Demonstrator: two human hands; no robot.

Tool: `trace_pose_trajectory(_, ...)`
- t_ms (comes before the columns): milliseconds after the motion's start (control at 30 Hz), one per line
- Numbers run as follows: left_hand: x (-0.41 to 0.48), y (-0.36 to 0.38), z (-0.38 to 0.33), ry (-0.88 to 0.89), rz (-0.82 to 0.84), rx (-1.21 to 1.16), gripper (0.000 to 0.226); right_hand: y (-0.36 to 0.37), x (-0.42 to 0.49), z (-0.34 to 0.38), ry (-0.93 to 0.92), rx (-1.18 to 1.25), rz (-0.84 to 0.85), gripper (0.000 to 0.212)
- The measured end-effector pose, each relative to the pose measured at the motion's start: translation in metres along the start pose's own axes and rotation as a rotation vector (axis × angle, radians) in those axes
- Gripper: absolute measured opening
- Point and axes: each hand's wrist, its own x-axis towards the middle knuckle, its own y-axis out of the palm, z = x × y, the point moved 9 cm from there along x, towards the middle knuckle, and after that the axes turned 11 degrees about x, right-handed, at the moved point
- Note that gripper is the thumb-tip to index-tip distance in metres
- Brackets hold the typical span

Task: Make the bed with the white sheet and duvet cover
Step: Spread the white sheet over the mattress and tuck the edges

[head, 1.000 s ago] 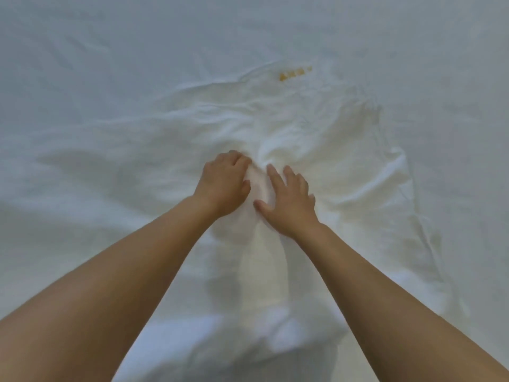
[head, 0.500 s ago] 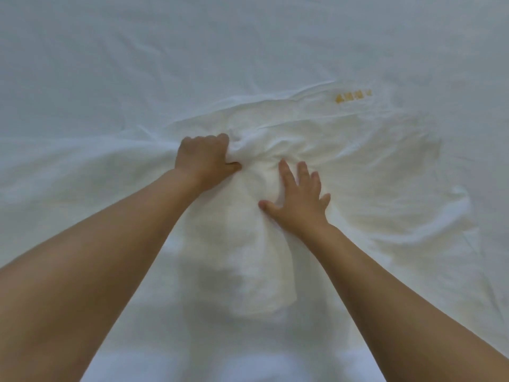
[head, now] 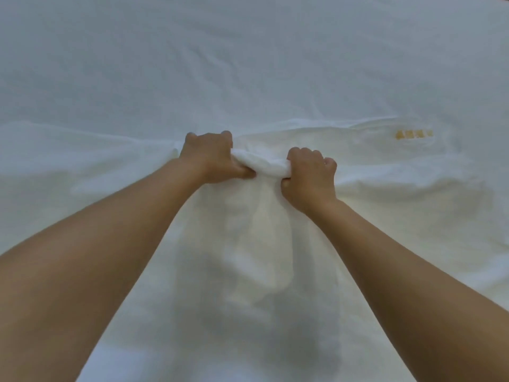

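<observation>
- Plainly, on the far left the creamy white, crumpled duvet cover (head: 82,166) lay thin and flat over the smooth, pale white bed sheet (head: 248,64). Its far hem ran crosswise, left to right, in front of the person.
- Next came the left hand (head: 210,158), knuckles up, fingers curled tight round a bunch of that cover. It sat slightly farther up the bed than its partner.
- Between the two fists a short ridge of gathered cloth (head: 261,164) stretched taut, its long axis side to side, roughly parallel with the hem. Below it a loose fold trailed back toward the person.
- The right hand (head: 308,175) clenched the other end of that ridge, a little nearer the person.
- Farther right the cover spread wider and more wrinkled, with a small yellow printed mark (head: 413,134) near the far hem, well apart from the right hand.
- To my eye neither hand had to reach, since both had hold of the cloth. More of the cover seemed to lie to the right, so the coming pull would likely run along that crosswise axis, or away up the bed, to spread it.
</observation>
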Motion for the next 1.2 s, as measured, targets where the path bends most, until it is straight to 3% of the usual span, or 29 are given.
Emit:
trace_pose_trajectory(100, 0.013, 0.011, 0.002, -0.035, 0.024, -0.046, 0.077, 0.008, 0.003, -0.001, 0.013, -0.063, -0.01, 0.037)
trace_pose_trajectory(200, 0.019, 0.024, 0.0, -0.064, 0.083, -0.092, 0.066, 0.015, 0.007, -0.004, 0.021, -0.08, 0.016, 0.043)
trace_pose_trajectory(267, 0.016, 0.021, -0.002, -0.041, 0.035, -0.083, 0.062, 0.015, 0.009, -0.002, -0.007, -0.062, 0.004, 0.048)
trace_pose_trajectory(333, 0.005, 0.01, -0.003, -0.005, -0.098, -0.014, 0.056, 0.013, 0.007, 0.005, -0.042, -0.043, -0.011, 0.056)
trace_pose_trajectory(467, -0.038, -0.017, -0.015, 0.175, -0.527, 0.063, 0.039, 0.014, 0.002, 0.032, -0.161, -0.103, 0.039, 0.079)
trace_pose_trajectory(567, -0.069, -0.024, -0.016, 0.275, -0.646, 0.06, 0.03, 0.009, -0.008, 0.049, -0.271, -0.124, -0.067, 0.054)
trace_pose_trajectory(600, -0.074, -0.021, -0.015, 0.288, -0.623, 0.046, 0.032, 0.004, -0.016, 0.053, -0.318, -0.148, -0.155, 0.039)
trace_pose_trajectory(667, -0.081, -0.02, -0.012, 0.3, -0.545, 0.03, 0.031, -0.002, -0.036, 0.056, -0.379, -0.133, -0.259, 0.034)
trace_pose_trajectory(800, -0.074, 0.0, 0.023, 0.148, -0.168, 0.184, 0.052, 0.003, -0.07, 0.06, -0.4, -0.086, -0.208, 0.04)
trace_pose_trajectory(900, -0.081, 0.012, 0.045, 0.125, -0.011, 0.346, 0.057, 0.009, -0.085, 0.06, -0.358, -0.076, -0.163, 0.044)
trace_pose_trajectory(1067, -0.123, 0.013, 0.027, 0.246, -0.109, 0.347, 0.028, 0.011, -0.111, 0.064, -0.299, -0.17, -0.217, 0.059)
trace_pose_trajectory(1200, -0.166, 0.007, 0.018, 0.342, -0.284, 0.16, 0.029, 0.027, -0.134, 0.109, -0.461, -0.214, -0.237, 0.086)
